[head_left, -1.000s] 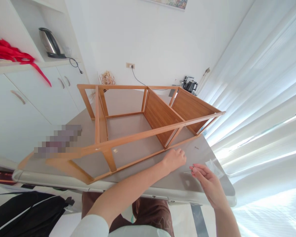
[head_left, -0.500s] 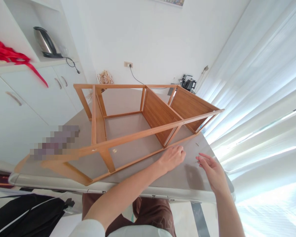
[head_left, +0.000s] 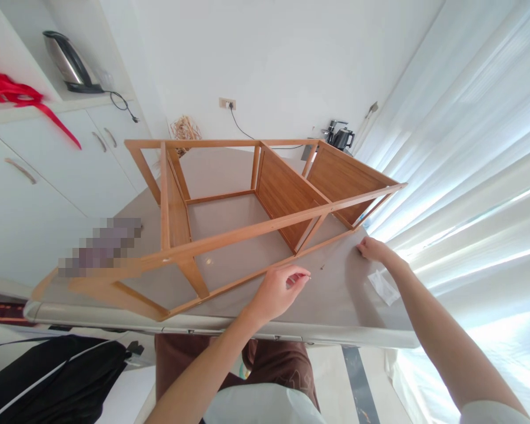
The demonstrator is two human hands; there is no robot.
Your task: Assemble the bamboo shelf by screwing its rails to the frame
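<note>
A wooden shelf frame lies on its side across the grey table, with slatted shelf panels between its rails. In front of its near lower rail, my left hand is closed in a pinch; a tiny pale tip shows at the fingertips, too small to name. My right hand is down at the table's right side, fingers curled together, and what they may hold is hidden. A small screw-like piece lies on the table between my hands. Below my right hand rests a small clear plastic bag.
White curtains hang along the right table edge. A black kettle stands at the back right. On the left, a steel kettle and red cloth sit on a white cabinet shelf. A black bag is at lower left.
My right hand has moved up and away to the table's far right, uncovering the plastic bag. My left hand has shifted left and turned, its pinch now pointing right.
</note>
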